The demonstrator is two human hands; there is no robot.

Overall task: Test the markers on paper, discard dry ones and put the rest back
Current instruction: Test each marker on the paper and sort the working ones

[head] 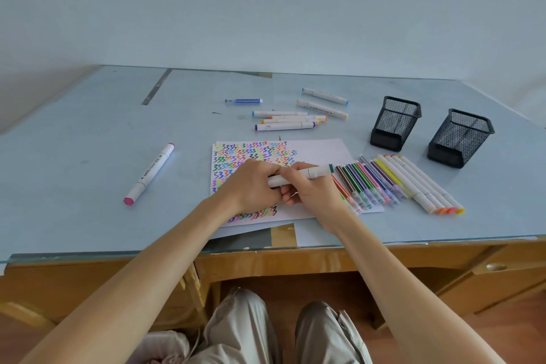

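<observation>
Together both hands (277,186) grip a green-capped marker (307,174) over scribbled paper (319,151).

Both forearms bare, reaching forward, converging at centre. Left hand (251,186) and right hand (307,189) knuckles-up, fingers curled, fingertips meeting, gripping same marker (307,174).

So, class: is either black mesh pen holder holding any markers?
No, both black mesh pen holders stand empty, and the markers lie on the glass-topped desk.
</observation>
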